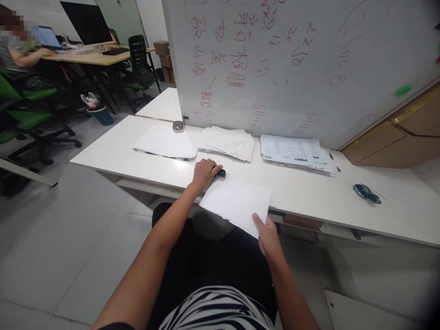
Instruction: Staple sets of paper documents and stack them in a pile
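My left hand point(204, 173) is curled over a small black object point(220, 173) on the white table point(137, 160); it looks like a stapler or stamp, but I cannot make it out. My right hand point(268, 238) pinches the near corner of a thin stack of blank white sheets point(237, 201) that overhangs the table's front edge. Beyond lie three paper piles: blank sheets point(167, 142) at left, printed sheets point(228, 143) in the middle, printed forms point(295, 153) at right.
A whiteboard point(292, 59) with red writing stands along the table's far side. A dark clip-like object point(366, 192) lies at right. A round metal piece point(178, 126) sits by the board's foot. At far left a person sits at a desk point(85, 57) among green chairs point(27, 114).
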`<state>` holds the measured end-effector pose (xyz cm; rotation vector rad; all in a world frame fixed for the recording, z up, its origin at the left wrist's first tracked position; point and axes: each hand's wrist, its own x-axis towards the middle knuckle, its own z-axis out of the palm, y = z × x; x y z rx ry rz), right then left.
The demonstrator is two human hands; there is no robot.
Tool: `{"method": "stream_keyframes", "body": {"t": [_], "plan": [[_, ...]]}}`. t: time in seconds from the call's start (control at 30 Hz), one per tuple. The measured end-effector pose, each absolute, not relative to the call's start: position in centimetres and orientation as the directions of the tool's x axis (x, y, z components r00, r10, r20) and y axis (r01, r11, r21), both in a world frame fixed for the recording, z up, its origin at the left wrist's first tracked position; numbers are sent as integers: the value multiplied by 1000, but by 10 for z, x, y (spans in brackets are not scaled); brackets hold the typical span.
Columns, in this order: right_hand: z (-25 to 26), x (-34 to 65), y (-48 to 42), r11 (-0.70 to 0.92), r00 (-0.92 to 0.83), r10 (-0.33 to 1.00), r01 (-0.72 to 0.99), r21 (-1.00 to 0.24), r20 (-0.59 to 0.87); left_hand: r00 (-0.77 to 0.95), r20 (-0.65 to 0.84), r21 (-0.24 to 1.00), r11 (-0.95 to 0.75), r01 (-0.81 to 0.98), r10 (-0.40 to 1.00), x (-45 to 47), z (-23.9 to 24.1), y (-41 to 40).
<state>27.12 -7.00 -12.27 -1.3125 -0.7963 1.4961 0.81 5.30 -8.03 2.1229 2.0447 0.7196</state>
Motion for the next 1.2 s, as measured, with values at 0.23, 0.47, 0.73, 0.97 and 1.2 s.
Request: {"method": "stream_keyframes", "body": {"t": [0.23, 0.47, 0.73, 0.97, 1.2], "plan": [[-129, 268, -71, -305, 55, 948, -141, -942, -315, -102, 228, 452, -12, 892, 968, 19, -75, 47], [-127, 269, -73, -275, 57, 958, -101, -956, -282, -101, 207, 372, 18, 928, 973, 24, -76, 48], [-133, 266, -75, -297, -14, 954, -198, -934, -300, -179, 240, 499, 37, 866, 954, 20, -77, 46], [-113, 303, -71, -308, 154, 944, 83, -948, -293, -223, 233, 498, 80, 863, 947, 17, -78, 46], [-99, 344, -71, -195, 375, 922, 230, -953, -98, -165, 235, 452, 43, 891, 958, 17, -81, 49]]}}
